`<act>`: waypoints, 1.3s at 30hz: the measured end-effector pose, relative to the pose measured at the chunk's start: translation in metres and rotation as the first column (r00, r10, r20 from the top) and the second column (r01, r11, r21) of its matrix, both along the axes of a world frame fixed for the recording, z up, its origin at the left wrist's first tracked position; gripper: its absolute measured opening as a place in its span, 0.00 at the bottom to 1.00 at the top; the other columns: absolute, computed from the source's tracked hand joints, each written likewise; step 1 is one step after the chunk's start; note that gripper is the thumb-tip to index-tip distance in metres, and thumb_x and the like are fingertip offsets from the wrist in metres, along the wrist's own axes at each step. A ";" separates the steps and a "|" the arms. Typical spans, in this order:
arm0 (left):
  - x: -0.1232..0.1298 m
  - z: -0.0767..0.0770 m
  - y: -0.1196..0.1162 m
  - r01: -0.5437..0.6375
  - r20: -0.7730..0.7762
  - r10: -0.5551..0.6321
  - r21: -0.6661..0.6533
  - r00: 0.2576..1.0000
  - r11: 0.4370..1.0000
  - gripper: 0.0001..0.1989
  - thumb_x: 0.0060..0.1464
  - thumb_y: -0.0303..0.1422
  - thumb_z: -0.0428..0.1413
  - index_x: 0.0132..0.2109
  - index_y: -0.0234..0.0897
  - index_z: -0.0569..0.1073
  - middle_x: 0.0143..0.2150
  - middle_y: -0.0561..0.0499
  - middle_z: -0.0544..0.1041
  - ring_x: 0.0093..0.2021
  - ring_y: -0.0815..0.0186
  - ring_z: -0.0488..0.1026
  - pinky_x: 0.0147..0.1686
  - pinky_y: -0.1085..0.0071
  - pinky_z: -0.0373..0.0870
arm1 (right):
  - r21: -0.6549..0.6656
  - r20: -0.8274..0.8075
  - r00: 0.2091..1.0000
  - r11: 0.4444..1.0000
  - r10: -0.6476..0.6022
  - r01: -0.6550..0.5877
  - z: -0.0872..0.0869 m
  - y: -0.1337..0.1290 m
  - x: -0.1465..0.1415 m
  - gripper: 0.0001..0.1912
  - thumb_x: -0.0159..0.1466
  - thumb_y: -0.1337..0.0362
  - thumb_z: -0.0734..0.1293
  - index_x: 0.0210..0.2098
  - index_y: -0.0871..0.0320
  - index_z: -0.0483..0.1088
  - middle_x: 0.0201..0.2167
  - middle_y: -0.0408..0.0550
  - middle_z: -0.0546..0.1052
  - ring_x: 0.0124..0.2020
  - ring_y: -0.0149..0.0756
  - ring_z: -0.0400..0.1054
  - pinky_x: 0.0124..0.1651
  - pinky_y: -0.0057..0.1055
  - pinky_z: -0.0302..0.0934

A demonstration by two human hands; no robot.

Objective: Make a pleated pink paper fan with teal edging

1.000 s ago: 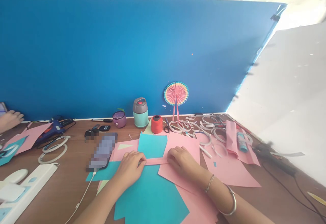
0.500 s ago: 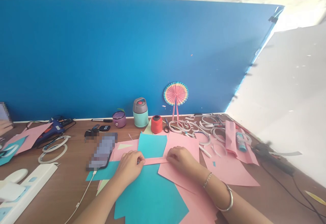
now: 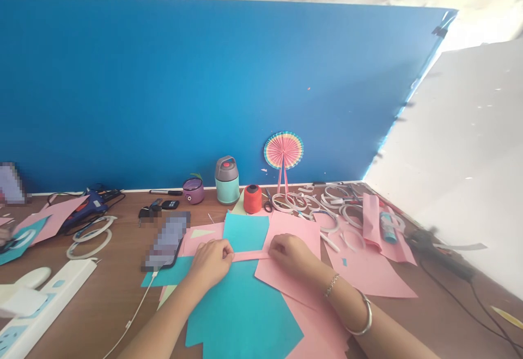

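A narrow folded strip of pink paper (image 3: 250, 255) stretches sideways between my two hands. My left hand (image 3: 213, 261) pinches its left end, thumb and fingers closed on it. At the other end my right hand (image 3: 289, 253) has its curled fingers closed on the strip; that end is hidden under them. Beneath lie turquoise paper sheets (image 3: 245, 310) and a pink paper sheet (image 3: 300, 225), overlapping on the table. A bracelet and a bangle (image 3: 365, 315) sit on my right wrist and forearm.
Behind stand a red thread spool (image 3: 252, 200), a turquoise flask (image 3: 227, 184), a purple cup (image 3: 193, 191) and a round pleated paper fan (image 3: 284, 151). Rolls of white tape (image 3: 296, 201) and scissors (image 3: 268, 205) lie nearby. A phone (image 3: 166, 242) and power strip (image 3: 49, 310) are at left.
Both hands keep hold of the pink strip in nearly the same place. The view has shifted slightly. At the far left, another person's hand has moved down beside the turquoise paper.
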State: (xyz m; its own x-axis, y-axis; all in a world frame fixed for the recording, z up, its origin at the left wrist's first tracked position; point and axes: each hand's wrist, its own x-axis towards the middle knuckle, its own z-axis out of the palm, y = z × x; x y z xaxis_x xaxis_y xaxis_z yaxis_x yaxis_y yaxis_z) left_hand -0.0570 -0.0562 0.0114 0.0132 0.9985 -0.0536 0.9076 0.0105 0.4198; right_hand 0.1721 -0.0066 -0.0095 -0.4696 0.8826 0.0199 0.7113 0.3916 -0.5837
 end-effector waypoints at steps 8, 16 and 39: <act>0.006 -0.010 -0.006 0.106 -0.127 -0.080 0.209 0.989 0.972 0.15 0.49 0.18 0.47 0.38 0.41 0.70 0.40 0.50 0.70 0.45 0.61 0.66 0.43 0.63 0.60 | 0.308 0.110 0.992 0.947 0.064 -0.095 -0.007 -0.001 -0.001 0.13 0.59 0.72 0.60 0.43 0.56 0.67 0.37 0.48 0.69 0.37 0.36 0.61 0.37 0.31 0.52; 0.008 -0.017 -0.009 0.426 -0.235 -0.368 0.291 0.900 0.856 0.27 0.54 0.14 0.45 0.47 0.50 0.75 0.45 0.49 0.69 0.47 0.61 0.63 0.43 0.64 0.61 | 0.410 0.321 0.886 0.794 0.334 -0.448 -0.003 -0.005 0.000 0.21 0.65 0.73 0.57 0.50 0.47 0.70 0.37 0.49 0.69 0.37 0.37 0.57 0.37 0.34 0.47; -0.013 -0.018 0.005 -0.205 0.327 -0.038 0.674 0.944 0.710 0.10 0.54 0.31 0.50 0.44 0.37 0.68 0.42 0.46 0.72 0.45 0.59 0.68 0.44 0.62 0.66 | 0.308 -0.354 0.926 0.951 0.128 -0.014 -0.002 0.004 0.013 0.12 0.62 0.71 0.59 0.39 0.55 0.73 0.31 0.47 0.76 0.34 0.35 0.68 0.38 0.33 0.61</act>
